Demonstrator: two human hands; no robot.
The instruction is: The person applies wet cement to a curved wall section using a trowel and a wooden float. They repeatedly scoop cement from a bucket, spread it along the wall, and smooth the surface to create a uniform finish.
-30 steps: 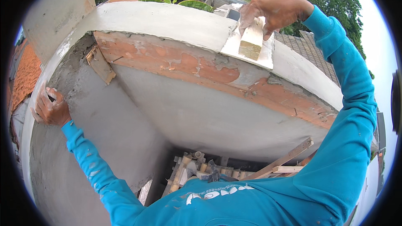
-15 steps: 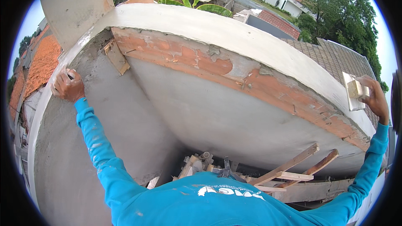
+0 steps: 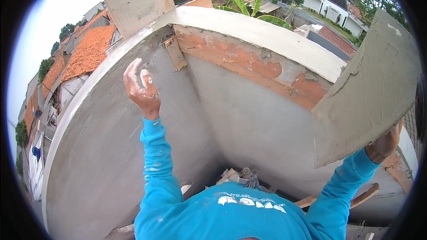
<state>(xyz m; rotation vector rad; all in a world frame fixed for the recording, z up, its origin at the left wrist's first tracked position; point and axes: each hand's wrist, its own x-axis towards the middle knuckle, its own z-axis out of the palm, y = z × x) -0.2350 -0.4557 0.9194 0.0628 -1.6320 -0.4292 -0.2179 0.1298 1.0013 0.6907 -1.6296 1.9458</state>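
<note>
My left hand (image 3: 141, 90) is raised over the grey plastered side wall (image 3: 111, 151), holding nothing. Its fingers are slightly curled and apart from the thumb, with white smears on the skin. At the right, my right hand (image 3: 386, 143) grips a plastering float (image 3: 367, 91), whose broad grey face with smeared mortar is turned toward me. The float hides its own handle and most of my fingers. Behind it runs the curved wall's pale top edge (image 3: 262, 35), above a band of orange-brown board (image 3: 235, 60) with patches of mortar.
An upright board (image 3: 138, 2) stands on the rim at the far left. A short wooden piece (image 3: 175, 53) sits in the wall corner. Timber strips (image 3: 364, 195) lie low at the right, beside my arm. Tiled roofs (image 3: 89, 51) and a street lie far below beyond the rim.
My left hand has come off the wall's left rim and lifted inward. The right hand has turned the float so its mortar-smeared face shows large. The view has swung left.
</note>
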